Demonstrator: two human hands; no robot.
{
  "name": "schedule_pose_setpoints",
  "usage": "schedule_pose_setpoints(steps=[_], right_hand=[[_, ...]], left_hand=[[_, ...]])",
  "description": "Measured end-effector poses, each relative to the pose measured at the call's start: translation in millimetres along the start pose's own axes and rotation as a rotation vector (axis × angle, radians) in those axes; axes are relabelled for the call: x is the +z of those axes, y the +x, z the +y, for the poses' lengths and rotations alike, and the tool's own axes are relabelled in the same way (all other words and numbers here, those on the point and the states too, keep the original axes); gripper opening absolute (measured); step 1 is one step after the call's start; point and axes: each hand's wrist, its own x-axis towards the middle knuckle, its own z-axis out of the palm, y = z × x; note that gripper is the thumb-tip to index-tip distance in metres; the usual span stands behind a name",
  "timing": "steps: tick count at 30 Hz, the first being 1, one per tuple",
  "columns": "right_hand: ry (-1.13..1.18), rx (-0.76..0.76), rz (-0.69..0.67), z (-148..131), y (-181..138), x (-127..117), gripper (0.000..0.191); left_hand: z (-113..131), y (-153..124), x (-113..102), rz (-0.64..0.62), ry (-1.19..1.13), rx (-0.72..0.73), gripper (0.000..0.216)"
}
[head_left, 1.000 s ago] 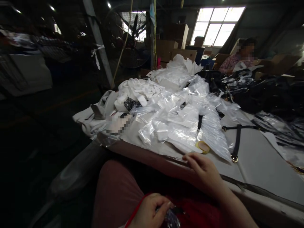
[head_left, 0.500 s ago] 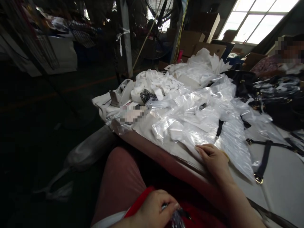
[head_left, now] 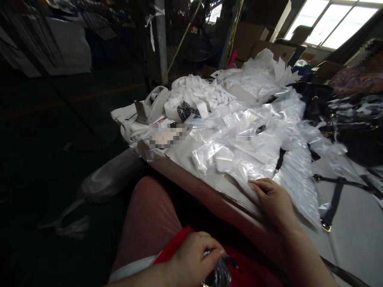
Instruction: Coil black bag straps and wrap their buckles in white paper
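My left hand [head_left: 196, 255] rests over my lap, its fingers closed around a dark strap bundle in clear plastic [head_left: 222, 273]. Gold-coloured metal shows at the lower edge of that bundle. On the table's near edge my right hand [head_left: 273, 199] has thumb and fingertips pinched together at the rim of a clear plastic bag [head_left: 249, 175]. This bag lies flat among several others in a loose heap. Right of my right hand, a black strap with a gold buckle [head_left: 333, 203] lies on the white tabletop [head_left: 356, 235].
A tape dispenser [head_left: 152, 105] stands at the table's far left corner, beside a pile of white strips [head_left: 200, 93]. Black bags [head_left: 356, 131] are heaped at the right, near another person [head_left: 353, 79]. A stuffed sack [head_left: 109, 175] lies on the floor at left.
The view has tilted down slightly, so the table sits higher in the picture. Both hands keep their holds, with little movement of the fingers.
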Motion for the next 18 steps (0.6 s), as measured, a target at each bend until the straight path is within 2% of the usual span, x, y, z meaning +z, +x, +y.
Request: schedule_pose_setpoints(steps=[12,18], right_hand=[[-0.019,0.009,-0.03,-4.2,2.9,-2.9,0.025],[-0.297,-0.075,-0.003,-15.7,-0.4,1.0,0.026]], left_hand=[[1.8,0.5,-2.1,0.001,-0.003,0.02,0.027],[2.3,0.8,-1.8,-0.004,0.012,0.024,0.027]])
